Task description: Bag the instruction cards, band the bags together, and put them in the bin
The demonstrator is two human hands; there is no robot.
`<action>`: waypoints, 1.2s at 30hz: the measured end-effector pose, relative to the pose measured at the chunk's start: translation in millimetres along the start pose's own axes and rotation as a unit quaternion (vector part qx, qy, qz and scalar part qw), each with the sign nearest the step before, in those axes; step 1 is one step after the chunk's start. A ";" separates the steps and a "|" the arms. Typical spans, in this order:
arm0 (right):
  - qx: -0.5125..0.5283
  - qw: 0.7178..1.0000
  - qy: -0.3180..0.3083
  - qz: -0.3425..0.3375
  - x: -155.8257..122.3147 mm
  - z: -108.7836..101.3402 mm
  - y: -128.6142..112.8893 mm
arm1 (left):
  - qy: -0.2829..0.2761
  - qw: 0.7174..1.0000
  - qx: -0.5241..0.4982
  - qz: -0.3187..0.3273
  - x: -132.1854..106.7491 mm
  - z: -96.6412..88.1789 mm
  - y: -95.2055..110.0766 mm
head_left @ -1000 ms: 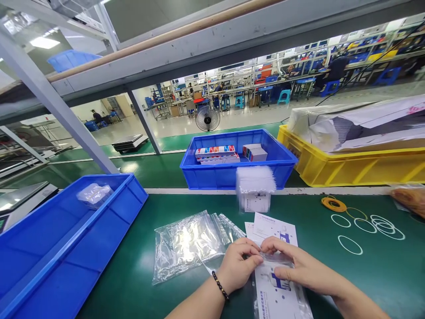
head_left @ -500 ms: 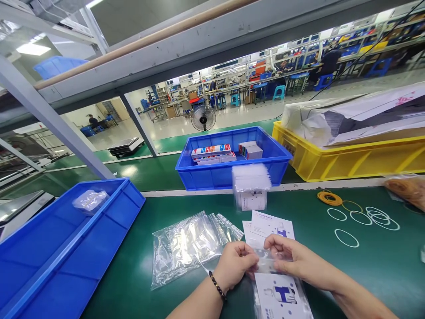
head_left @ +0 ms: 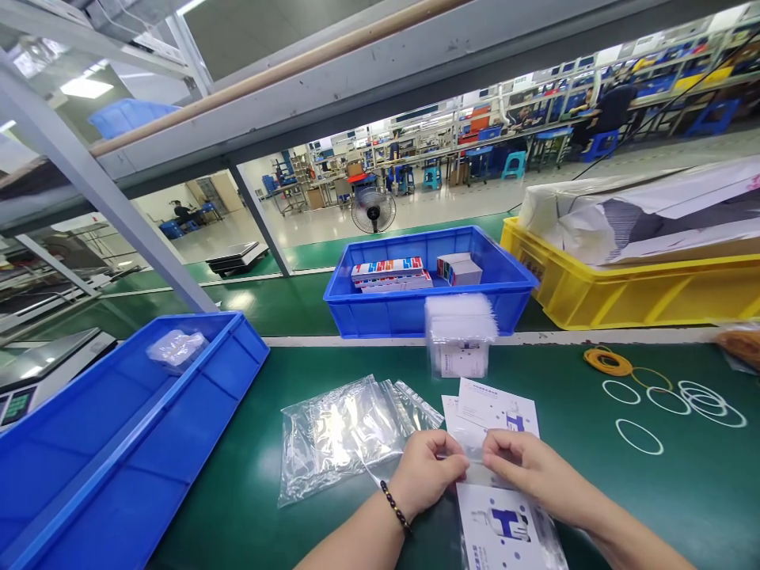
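Note:
My left hand [head_left: 426, 471] and my right hand [head_left: 522, 467] both pinch the top edge of a clear plastic bag [head_left: 504, 526] lying on the green mat. Inside the bag lies a white printed card with a blue figure. The fingers of both hands are closed on the bag's mouth, close together. Just beyond my hands lie loose white printed cards [head_left: 495, 410]. A pile of empty clear bags [head_left: 350, 431] sits to the left of my hands. A bead bracelet is on my left wrist.
A blurred stack of cards [head_left: 460, 336] stands behind. A blue bin [head_left: 409, 313] holds coloured boxes; a large blue bin [head_left: 112, 427] at left holds one bagged item. A yellow bin [head_left: 629, 297], rubber bands [head_left: 606, 362] and white rings [head_left: 638, 437] lie at right. People work far behind.
My right hand has drawn in from flat on the bag to a pinch at its mouth beside my left hand. The card sits deeper in the bag.

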State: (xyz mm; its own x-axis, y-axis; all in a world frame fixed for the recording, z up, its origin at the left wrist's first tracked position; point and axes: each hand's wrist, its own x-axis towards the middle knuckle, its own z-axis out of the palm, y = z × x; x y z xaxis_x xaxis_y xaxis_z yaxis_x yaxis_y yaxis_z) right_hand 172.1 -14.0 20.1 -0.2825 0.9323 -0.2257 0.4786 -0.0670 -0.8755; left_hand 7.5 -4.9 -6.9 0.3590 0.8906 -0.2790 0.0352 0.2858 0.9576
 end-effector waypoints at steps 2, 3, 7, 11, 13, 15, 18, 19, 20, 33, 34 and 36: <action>-0.017 1.000 -0.007 -0.010 -0.3 3.3 0.6 | -0.006 1.000 -0.002 -0.006 -0.3 0.6 -0.7; -0.025 0.999 -0.013 -0.015 -0.6 5.2 0.9 | -0.009 1.000 0.006 -0.007 -0.4 1.0 -1.6; -0.065 0.997 -0.010 -0.049 -2.2 10.4 0.3 | -0.015 0.998 0.059 0.005 -0.7 0.5 -5.5; -0.095 0.993 -0.004 -0.071 -2.5 7.0 0.8 | -0.020 0.984 0.157 0.077 -2.0 -5.8 0.7; -0.114 0.990 0.004 -0.080 -1.5 3.0 4.6 | 0.032 0.959 0.248 0.131 -2.6 -10.6 7.5; -0.139 0.985 0.040 -0.089 0.5 -0.5 11.2 | 0.104 0.926 0.335 0.140 -2.6 -15.4 13.4; -0.168 0.974 0.117 -0.097 4.9 -2.9 23.2 | 0.157 0.882 0.437 0.083 -0.8 -21.1 16.5; -0.173 0.970 0.138 -0.098 6.4 -2.8 26.8 | 0.153 0.869 0.467 0.059 0.2 -22.5 16.1; -0.175 0.968 0.152 -0.099 7.6 -2.5 29.8 | 0.142 0.857 0.494 0.037 1.2 -23.6 15.3; -0.146 0.975 0.110 -0.122 9.0 11.5 24.4 | 0.113 0.837 0.536 -0.001 4.6 -26.0 12.9; -0.143 0.976 0.106 -0.126 9.7 13.3 24.4 | 0.116 0.837 0.534 -0.002 4.9 -26.2 12.9; -0.139 0.976 0.103 -0.132 11.3 16.4 24.9 | 0.118 0.838 0.533 -0.004 6.2 -27.1 12.4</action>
State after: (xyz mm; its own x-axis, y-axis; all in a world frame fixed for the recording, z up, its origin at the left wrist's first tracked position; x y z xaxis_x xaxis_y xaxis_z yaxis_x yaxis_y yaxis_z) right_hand 167.2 -11.0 -11.3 -0.2666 0.9577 0.1087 0.6268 0.2579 -0.7353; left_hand -15.1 13.7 1.3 0.1641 0.9713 -0.1722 0.8954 -0.0734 0.4391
